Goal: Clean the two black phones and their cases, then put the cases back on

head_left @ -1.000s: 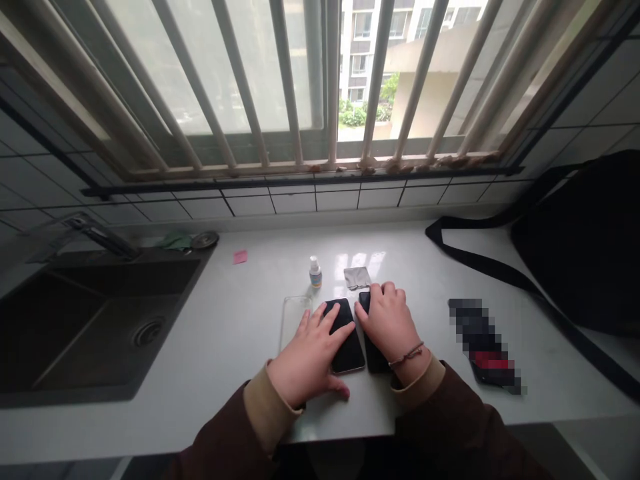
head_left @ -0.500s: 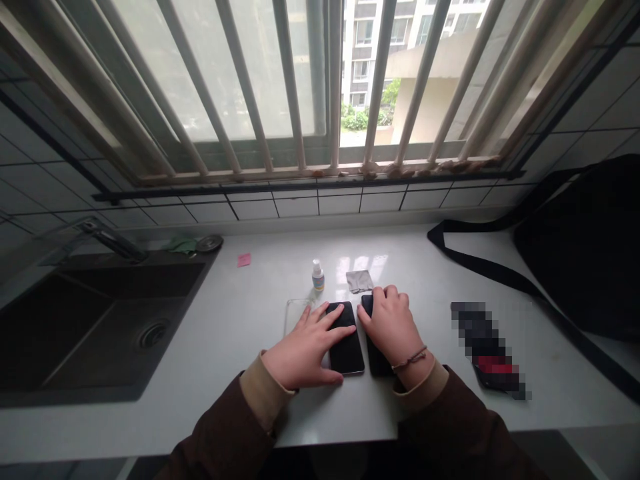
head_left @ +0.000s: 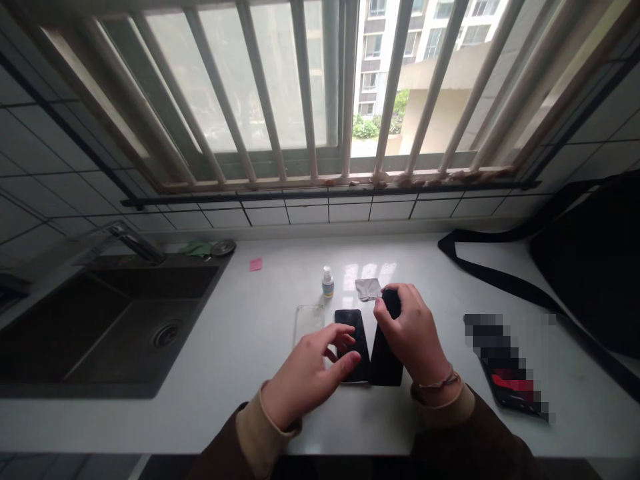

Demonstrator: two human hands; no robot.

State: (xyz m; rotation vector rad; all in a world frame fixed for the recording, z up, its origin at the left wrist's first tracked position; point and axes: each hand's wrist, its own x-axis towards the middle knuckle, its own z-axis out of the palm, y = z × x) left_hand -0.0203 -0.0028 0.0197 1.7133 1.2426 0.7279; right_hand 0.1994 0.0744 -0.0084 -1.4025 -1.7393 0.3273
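Note:
A phone (head_left: 356, 367) with a dark screen lies flat on the white counter. Above it is my left hand (head_left: 320, 367), its fingers slightly curled and apart, holding nothing. My right hand (head_left: 413, 327) grips the upper part of a flat black phone (head_left: 386, 365), with thumb and fingers on its opposite edges. That phone is turned at an angle beside the first; its lower end is close to the counter, and I cannot tell whether it touches. Left of the first phone lies a clear phone case (head_left: 307, 319), partly behind my left hand.
A small spray bottle (head_left: 327, 283) stands behind the phones, near a grey cloth (head_left: 368, 289). Further left are a pink sticky note (head_left: 255, 265) and a dark sink (head_left: 120, 320). On the right are a blurred-out dark object (head_left: 505, 360) and a black bag (head_left: 595, 260) with its strap.
My left hand has come off the first phone and the clear case, its fingers curling. My right hand has closed on the black phone and turned it. The view has shifted slightly.

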